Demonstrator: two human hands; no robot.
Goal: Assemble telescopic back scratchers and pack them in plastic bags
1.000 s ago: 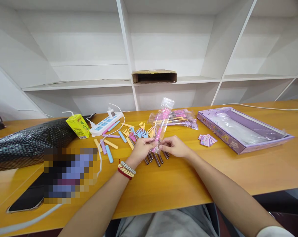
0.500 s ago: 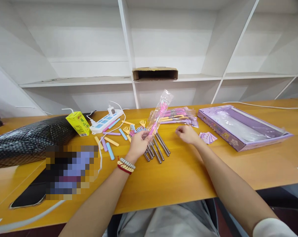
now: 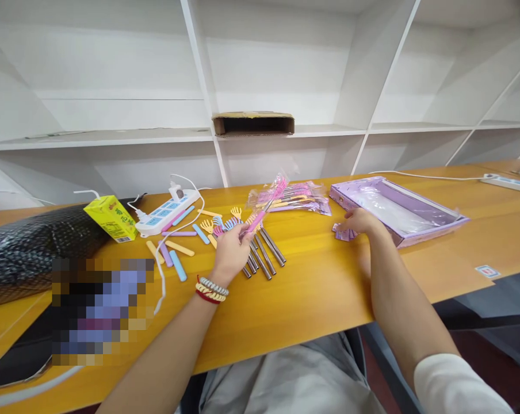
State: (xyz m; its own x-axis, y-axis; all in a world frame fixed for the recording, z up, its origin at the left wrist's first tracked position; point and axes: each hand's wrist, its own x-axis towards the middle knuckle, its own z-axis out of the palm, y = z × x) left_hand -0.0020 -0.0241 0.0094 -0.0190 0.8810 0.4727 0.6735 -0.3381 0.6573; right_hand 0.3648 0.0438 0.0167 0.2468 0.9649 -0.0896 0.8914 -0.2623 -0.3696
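My left hand is closed around the pink handle of a back scratcher, whose pink claw end sits in a clear plastic sleeve pointing away from me. Under and beside that hand lie loose claw heads in yellow, blue and pink, and several metal rods. At the right, my right hand has its fingers pinched at the small purple cards, partly covering them. Behind the left hand is a pile of bagged back scratchers.
A purple open box with clear plastic inside lies right. Coloured handle pieces, a power strip with a white cable, a yellow drink carton and a black wrapped bundle are left. A cardboard box rests on the shelf.
My right hand has moved right onto the purple cards. My left hand still holds the back scratcher, now tipped lower. The view has swung slightly right.
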